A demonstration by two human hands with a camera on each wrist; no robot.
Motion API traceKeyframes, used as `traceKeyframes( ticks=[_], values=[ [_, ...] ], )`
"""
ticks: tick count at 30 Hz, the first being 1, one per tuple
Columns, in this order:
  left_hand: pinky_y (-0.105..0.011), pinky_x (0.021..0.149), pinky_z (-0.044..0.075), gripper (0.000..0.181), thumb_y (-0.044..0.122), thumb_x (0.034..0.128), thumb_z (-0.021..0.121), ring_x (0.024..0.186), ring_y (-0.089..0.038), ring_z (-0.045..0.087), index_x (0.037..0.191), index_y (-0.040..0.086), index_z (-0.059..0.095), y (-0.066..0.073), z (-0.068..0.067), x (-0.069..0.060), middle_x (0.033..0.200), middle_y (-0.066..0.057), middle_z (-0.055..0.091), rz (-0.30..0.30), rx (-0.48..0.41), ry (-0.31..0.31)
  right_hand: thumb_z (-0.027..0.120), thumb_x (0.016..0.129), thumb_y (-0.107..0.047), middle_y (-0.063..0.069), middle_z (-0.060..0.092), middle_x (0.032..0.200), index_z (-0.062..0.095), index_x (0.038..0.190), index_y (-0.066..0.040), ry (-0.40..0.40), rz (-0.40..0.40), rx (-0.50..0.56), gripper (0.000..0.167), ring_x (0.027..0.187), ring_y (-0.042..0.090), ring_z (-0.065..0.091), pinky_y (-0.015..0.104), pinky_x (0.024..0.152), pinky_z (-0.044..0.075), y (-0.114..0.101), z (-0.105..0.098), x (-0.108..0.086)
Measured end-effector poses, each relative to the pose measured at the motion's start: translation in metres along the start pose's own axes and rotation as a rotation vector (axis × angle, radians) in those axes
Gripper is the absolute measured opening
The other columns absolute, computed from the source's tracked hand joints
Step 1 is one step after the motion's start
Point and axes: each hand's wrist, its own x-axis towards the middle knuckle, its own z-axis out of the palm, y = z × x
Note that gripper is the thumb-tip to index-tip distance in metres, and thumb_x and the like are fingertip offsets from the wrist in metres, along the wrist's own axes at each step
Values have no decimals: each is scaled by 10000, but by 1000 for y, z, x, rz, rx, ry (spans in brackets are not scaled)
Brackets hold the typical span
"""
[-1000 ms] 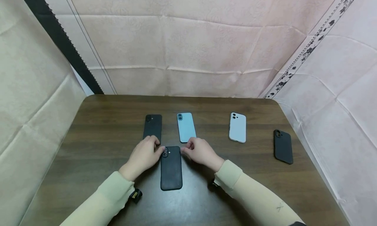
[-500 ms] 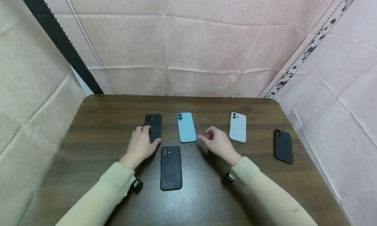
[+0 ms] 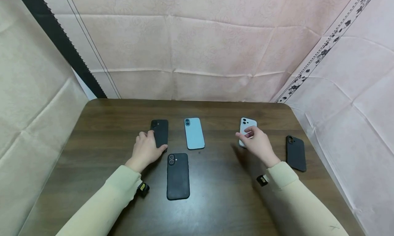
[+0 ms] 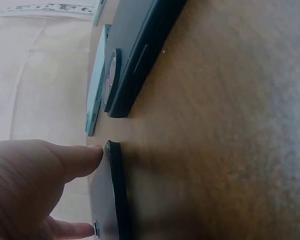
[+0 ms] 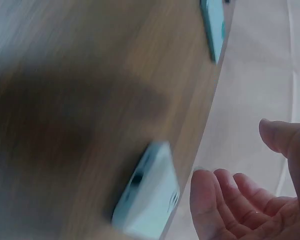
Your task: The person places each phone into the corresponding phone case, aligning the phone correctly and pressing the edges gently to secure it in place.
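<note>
My left hand (image 3: pixel 144 152) rests at the back-left black phone (image 3: pixel 161 128), which lies camera side up. In the left wrist view, the thumb (image 4: pixel 80 161) is by one corner of that phone and another finger is near its camera. My right hand (image 3: pixel 259 145) hovers over the lower part of a pale white-blue phone (image 3: pixel 247 123), partly covering it in the head view. Its fingers are loosely curled, and the right wrist view shows nothing between them, with the pale phone (image 5: pixel 151 197) apart on the table.
A light blue phone (image 3: pixel 194 133) lies at the back middle. Another black phone (image 3: pixel 178 178) is in front of it, nearer the body. Far right lies a third black phone (image 3: pixel 296 153). Pale cloth (image 3: pixel 197 51) hangs behind the wooden table (image 3: pixel 215 208).
My left hand has gone from the front black phone up to the back-left one. My right hand has swept right, from beside the front phone to above the pale phone. The phones stay put.
</note>
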Motion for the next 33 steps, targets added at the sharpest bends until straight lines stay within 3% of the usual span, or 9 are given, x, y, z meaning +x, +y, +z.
traceKeyframes(
  ticks=[12, 17, 25, 28, 33],
  values=[
    [-563, 873, 457, 952, 526, 844, 681, 1040, -458, 415, 1391, -151, 297, 4, -2, 4, 1240, -380, 389, -24, 87, -21, 540, 887, -635, 303, 532, 1255, 429, 1334, 71, 48, 171, -159, 843, 1068, 437, 547, 553, 796, 469, 66, -48, -3],
    [-561, 860, 471, 958, 532, 835, 687, 1036, -459, 424, 1373, -165, 309, 5, -5, 4, 1228, -382, 398, -24, 101, -35, 521, 896, -629, 358, 506, 1230, 420, 1322, 116, 49, 211, -224, 864, 1065, 490, 516, 585, 814, 438, 92, -59, -4],
    [-574, 861, 472, 941, 507, 836, 697, 1039, -463, 433, 1366, -168, 312, 4, -7, 5, 1215, -383, 406, -42, 109, -66, 502, 896, -636, 404, 438, 1206, 430, 1305, 99, 60, 324, -298, 844, 1076, 570, 427, 618, 769, 419, 119, -71, -8],
    [-582, 868, 467, 942, 497, 839, 698, 1049, -471, 432, 1370, -174, 305, 3, -8, 5, 1223, -389, 397, -47, 114, -76, 507, 896, -629, 453, 357, 1213, 363, 1331, 139, 33, 375, -312, 895, 1097, 625, 342, 659, 793, 389, 124, -74, -9],
    [-562, 863, 471, 906, 495, 843, 692, 1027, -462, 439, 1321, -197, 356, 3, -11, 4, 1190, -383, 410, -46, 133, -90, 479, 917, -595, 520, 237, 1257, 203, 1373, 222, -83, 461, -310, 975, 1122, 676, 274, 699, 840, 353, 127, -77, -12]
  ],
)
